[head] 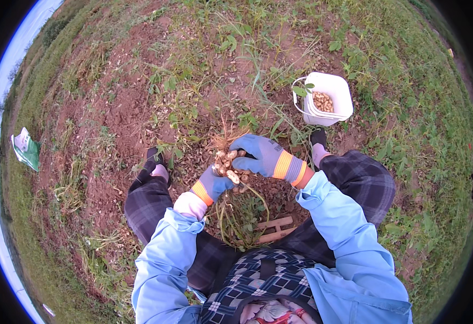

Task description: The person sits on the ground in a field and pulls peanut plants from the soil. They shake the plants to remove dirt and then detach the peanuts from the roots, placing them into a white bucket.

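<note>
A pulled-up peanut plant (225,214) hangs with its roots up and its green stems down between the knees. My left hand (216,184), in a blue and grey work glove with an orange cuff, grips it below the cluster of peanut pods (230,164). My right hand (250,156), gloved the same way, has its thumb and fingers around the pods from the right; whether it has closed on any is hard to tell. Thin brown roots (225,137) stick out above the pods.
A white plastic bucket (340,93) holding picked peanuts (323,102) stands beyond my right foot. A slatted wooden piece (276,230) lies between my legs. Farther left is a green and white bag (26,149). Leafy plants and reddish soil surround me.
</note>
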`<state>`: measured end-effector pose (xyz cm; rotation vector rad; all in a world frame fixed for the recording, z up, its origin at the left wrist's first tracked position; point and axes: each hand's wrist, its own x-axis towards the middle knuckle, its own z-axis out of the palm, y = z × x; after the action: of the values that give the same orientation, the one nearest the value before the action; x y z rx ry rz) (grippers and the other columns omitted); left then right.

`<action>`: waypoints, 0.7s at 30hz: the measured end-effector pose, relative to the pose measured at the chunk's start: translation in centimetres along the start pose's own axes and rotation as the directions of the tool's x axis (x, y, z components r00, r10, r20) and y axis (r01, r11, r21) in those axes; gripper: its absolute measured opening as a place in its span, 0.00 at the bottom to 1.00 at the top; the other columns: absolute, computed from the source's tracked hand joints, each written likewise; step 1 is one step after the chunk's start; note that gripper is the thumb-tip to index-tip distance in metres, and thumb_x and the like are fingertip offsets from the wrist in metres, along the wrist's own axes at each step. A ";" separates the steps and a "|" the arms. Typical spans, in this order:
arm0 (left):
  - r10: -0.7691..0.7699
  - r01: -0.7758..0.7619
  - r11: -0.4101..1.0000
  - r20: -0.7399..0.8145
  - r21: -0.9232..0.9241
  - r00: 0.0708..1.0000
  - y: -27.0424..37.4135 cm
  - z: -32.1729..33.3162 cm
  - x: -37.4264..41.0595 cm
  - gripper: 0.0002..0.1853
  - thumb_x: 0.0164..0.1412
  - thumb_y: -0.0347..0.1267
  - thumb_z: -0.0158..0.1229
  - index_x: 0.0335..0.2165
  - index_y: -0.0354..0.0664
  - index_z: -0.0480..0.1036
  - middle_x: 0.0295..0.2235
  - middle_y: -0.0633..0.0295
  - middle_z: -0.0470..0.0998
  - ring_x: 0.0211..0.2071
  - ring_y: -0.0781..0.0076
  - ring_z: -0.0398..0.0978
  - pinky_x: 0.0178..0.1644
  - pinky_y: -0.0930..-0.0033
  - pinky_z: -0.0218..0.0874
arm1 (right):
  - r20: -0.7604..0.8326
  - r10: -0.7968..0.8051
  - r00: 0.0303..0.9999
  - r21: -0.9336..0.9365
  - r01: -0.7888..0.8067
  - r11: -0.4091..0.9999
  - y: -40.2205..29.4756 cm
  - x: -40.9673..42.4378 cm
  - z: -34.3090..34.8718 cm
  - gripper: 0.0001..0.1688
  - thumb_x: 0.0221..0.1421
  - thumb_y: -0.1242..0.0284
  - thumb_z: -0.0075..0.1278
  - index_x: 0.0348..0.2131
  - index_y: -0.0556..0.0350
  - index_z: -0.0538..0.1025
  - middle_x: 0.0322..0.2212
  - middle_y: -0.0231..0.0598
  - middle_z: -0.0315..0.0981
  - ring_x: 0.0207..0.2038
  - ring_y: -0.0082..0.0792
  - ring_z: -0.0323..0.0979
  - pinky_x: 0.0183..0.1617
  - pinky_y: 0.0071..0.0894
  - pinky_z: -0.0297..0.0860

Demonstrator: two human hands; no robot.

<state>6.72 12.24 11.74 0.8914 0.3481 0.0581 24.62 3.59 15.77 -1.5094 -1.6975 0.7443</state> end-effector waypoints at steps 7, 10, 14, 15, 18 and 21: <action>0.035 -0.008 0.954 -0.085 0.299 0.996 -0.5 -1.1 0.0 0.22 0.42 0.23 0.59 0.41 0.39 0.68 0.35 0.63 0.74 0.37 0.72 0.72 0.39 0.71 0.65 | -0.090 -0.008 0.996 -0.128 -0.004 0.992 -0.2 0.0 1.7 0.18 0.47 0.63 0.51 0.34 0.58 0.71 0.34 0.46 0.68 0.37 0.40 0.69 0.40 0.31 0.65; 0.003 0.019 0.966 -0.085 0.259 0.996 -0.4 -0.9 -0.1 0.22 0.41 0.23 0.60 0.40 0.40 0.68 0.34 0.65 0.73 0.35 0.72 0.72 0.40 0.71 0.65 | -0.059 0.250 0.967 0.201 -0.234 0.951 -1.1 0.3 1.7 0.14 0.48 0.68 0.50 0.33 0.60 0.72 0.33 0.42 0.70 0.36 0.33 0.69 0.40 0.27 0.65; 0.055 -0.054 0.985 0.000 0.166 0.998 -0.2 -0.6 0.2 0.23 0.40 0.23 0.61 0.40 0.39 0.68 0.34 0.63 0.73 0.36 0.69 0.71 0.42 0.67 0.66 | -0.122 0.327 0.937 0.621 -0.184 0.762 0.4 0.1 2.4 0.16 0.49 0.69 0.50 0.36 0.63 0.72 0.28 0.33 0.70 0.28 0.24 0.68 0.32 0.21 0.65; 0.074 -0.076 0.988 0.022 0.135 0.997 -0.1 -0.6 0.1 0.24 0.40 0.23 0.61 0.41 0.39 0.67 0.34 0.62 0.73 0.36 0.68 0.71 0.42 0.66 0.66 | -0.043 0.421 0.906 0.725 -0.261 0.638 0.2 0.1 2.2 0.16 0.50 0.68 0.50 0.36 0.62 0.71 0.27 0.33 0.69 0.25 0.23 0.66 0.28 0.20 0.63; 0.041 -0.023 0.965 0.065 -0.261 0.997 -0.3 0.0 -0.4 0.27 0.41 0.23 0.61 0.44 0.37 0.64 0.37 0.60 0.72 0.39 0.65 0.70 0.44 0.59 0.65 | 0.125 0.483 0.867 0.943 -0.254 0.213 0.7 -0.3 0.8 0.14 0.53 0.67 0.47 0.35 0.59 0.70 0.22 0.31 0.65 0.17 0.19 0.59 0.18 0.15 0.54; -0.012 0.014 0.999 0.062 -0.030 0.998 0.0 -1.1 -0.7 0.31 0.40 0.21 0.60 0.47 0.38 0.61 0.41 0.58 0.70 0.41 0.63 0.69 0.46 0.51 0.64 | 0.061 0.447 0.892 0.962 -0.171 0.210 1.9 -1.0 -0.9 0.13 0.55 0.66 0.44 0.34 0.57 0.69 0.19 0.28 0.62 0.15 0.18 0.56 0.16 0.16 0.51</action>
<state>5.73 12.98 11.28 0.8584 0.2949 0.0235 26.47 2.84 14.54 -0.9084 -0.3978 1.4123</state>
